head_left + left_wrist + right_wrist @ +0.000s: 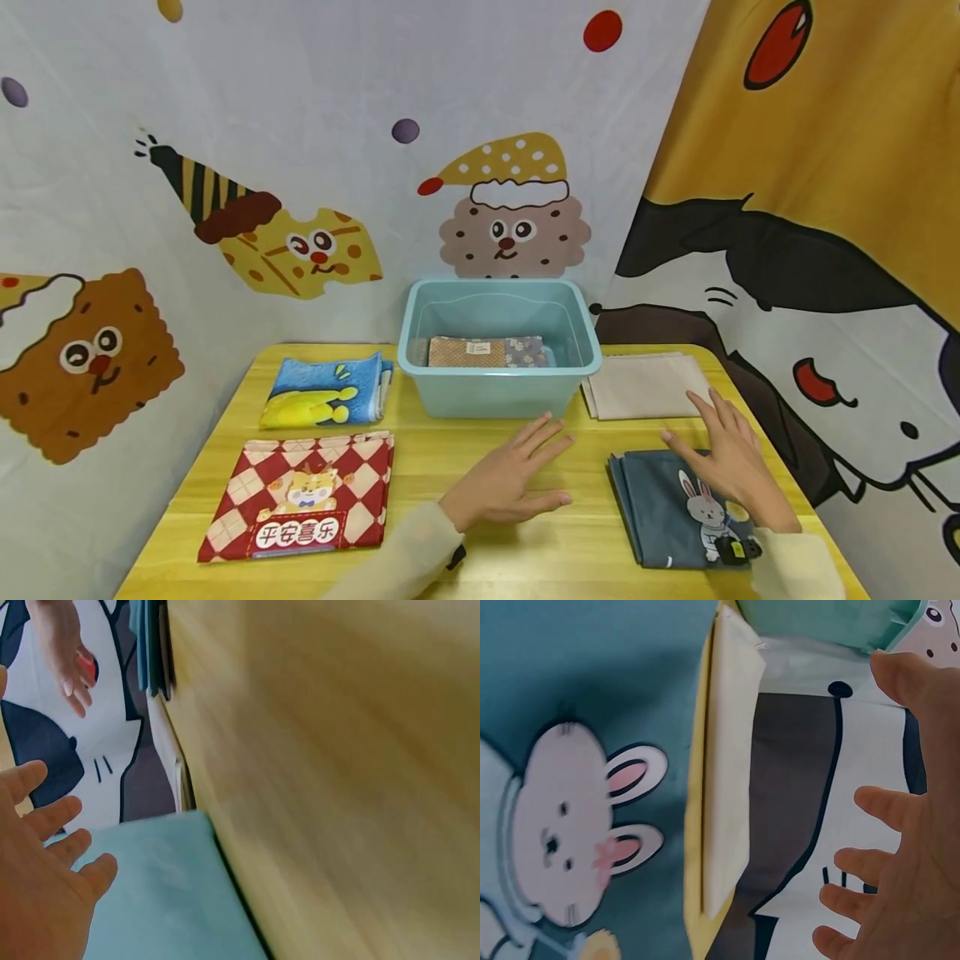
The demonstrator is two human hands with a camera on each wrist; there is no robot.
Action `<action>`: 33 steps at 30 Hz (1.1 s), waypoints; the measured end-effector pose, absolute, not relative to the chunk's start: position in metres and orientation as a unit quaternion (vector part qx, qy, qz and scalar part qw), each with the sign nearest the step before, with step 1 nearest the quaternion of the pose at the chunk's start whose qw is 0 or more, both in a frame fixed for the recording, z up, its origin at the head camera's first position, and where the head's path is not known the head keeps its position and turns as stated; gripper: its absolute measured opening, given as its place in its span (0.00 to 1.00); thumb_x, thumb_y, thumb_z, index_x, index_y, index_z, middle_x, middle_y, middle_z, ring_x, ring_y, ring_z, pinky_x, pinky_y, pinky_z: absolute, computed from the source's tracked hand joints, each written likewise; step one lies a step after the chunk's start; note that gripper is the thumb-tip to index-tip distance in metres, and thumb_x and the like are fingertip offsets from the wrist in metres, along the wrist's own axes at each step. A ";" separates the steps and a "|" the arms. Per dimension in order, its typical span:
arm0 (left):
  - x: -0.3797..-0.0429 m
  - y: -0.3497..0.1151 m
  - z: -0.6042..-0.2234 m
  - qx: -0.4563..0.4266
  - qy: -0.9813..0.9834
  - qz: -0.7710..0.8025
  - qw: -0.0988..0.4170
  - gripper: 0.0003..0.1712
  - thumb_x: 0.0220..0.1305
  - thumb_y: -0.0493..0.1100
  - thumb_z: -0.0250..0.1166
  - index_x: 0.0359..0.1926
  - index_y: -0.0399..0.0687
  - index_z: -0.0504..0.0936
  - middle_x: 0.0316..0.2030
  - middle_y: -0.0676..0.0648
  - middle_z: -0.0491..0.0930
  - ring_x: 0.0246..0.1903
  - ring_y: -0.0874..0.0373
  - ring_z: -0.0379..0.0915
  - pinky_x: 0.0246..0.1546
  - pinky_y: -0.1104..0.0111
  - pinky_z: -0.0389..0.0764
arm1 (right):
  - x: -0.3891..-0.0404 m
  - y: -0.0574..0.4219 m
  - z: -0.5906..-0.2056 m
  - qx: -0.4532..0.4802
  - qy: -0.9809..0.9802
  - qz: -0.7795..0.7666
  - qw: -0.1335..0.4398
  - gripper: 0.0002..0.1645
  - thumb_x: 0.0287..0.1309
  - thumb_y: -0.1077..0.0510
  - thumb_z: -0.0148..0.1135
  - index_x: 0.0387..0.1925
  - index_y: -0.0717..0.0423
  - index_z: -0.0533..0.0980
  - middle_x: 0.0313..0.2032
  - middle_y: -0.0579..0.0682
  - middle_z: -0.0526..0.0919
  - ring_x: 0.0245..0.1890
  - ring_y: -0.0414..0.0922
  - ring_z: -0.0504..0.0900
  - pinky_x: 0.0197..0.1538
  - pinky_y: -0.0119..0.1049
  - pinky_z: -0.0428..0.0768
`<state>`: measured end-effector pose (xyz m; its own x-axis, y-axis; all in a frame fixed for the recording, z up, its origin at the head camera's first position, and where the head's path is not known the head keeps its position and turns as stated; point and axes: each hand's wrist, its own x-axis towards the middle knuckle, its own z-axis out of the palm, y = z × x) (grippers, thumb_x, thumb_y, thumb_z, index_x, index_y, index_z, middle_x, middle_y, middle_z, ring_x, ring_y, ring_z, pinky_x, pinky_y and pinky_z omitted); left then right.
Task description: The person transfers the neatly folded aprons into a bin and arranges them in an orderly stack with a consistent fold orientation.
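Observation:
My left hand [510,479], its fingers spread and straight, hovers over the table in front of the light blue plastic bin [498,396]; nothing is in it. Over the far right part of a folded dark blue-grey cloth with a rabbit print [660,508] is my right hand [731,454], fingers apart and also holding nothing. In the right wrist view the rabbit cloth [652,690] lies beside that hand's spread fingers [885,806]. Inside the bin lies a folded cloth, part tan dotted [457,354] and part grey floral, with a small white label.
A folded beige cloth [637,383] lies right of the bin. On the left are a folded blue and yellow cloth [322,392] and a red checkered cloth [300,496] with a cartoon animal. The yellow wood-grain table [427,467] meets a cartoon-printed curtain [315,100] behind.

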<state>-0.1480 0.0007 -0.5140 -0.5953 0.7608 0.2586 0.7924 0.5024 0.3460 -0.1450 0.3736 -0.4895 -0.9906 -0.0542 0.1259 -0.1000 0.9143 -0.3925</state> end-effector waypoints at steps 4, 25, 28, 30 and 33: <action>-0.145 0.013 -0.524 -0.454 -0.865 -0.216 0.014 0.45 0.74 0.72 0.46 0.83 0.67 0.43 0.83 0.54 0.41 0.83 0.52 0.35 0.77 0.55 0.63 | -0.141 0.381 -0.497 0.026 -0.979 0.196 0.040 0.56 0.66 0.30 0.59 0.82 0.53 0.49 0.81 0.69 0.38 0.74 0.79 0.45 0.63 0.83 0.48; -0.137 0.072 -0.536 -0.466 -0.857 -0.194 -0.110 0.44 0.74 0.72 0.47 0.82 0.69 0.45 0.83 0.54 0.39 0.83 0.52 0.30 0.78 0.62 0.61 | -0.120 0.405 -0.524 -0.017 -0.985 0.163 -0.057 0.66 0.56 0.25 0.65 0.78 0.62 0.51 0.77 0.76 0.41 0.70 0.84 0.44 0.64 0.84 0.44; -0.133 0.082 -0.535 -0.470 -0.858 -0.168 -0.117 0.44 0.73 0.73 0.48 0.82 0.72 0.45 0.83 0.56 0.38 0.83 0.54 0.29 0.78 0.63 0.59 | -0.120 0.408 -0.528 -0.010 -0.985 0.155 -0.069 0.67 0.53 0.25 0.68 0.77 0.62 0.53 0.76 0.77 0.44 0.69 0.85 0.46 0.64 0.84 0.45; -0.131 0.088 -0.535 -0.476 -0.859 -0.149 -0.118 0.44 0.72 0.74 0.48 0.82 0.74 0.45 0.83 0.56 0.39 0.83 0.55 0.29 0.78 0.65 0.58 | -0.120 0.410 -0.531 -0.005 -0.986 0.152 -0.074 0.67 0.52 0.25 0.69 0.77 0.63 0.54 0.76 0.77 0.45 0.68 0.85 0.48 0.64 0.84 0.46; -0.127 0.098 -0.533 -0.484 -0.858 -0.119 -0.120 0.43 0.71 0.76 0.47 0.81 0.76 0.47 0.83 0.58 0.39 0.83 0.57 0.29 0.79 0.67 0.55 | -0.120 0.413 -0.534 0.001 -0.986 0.146 -0.078 0.66 0.50 0.26 0.70 0.75 0.64 0.58 0.75 0.78 0.48 0.68 0.84 0.50 0.64 0.84 0.49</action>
<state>-0.1270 0.0980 -0.5331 -0.5018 0.8602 -0.0914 0.8031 0.5025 0.3203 -0.1201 0.4129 -0.5342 -0.9879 -0.0249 -0.1532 0.0207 0.9572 -0.2887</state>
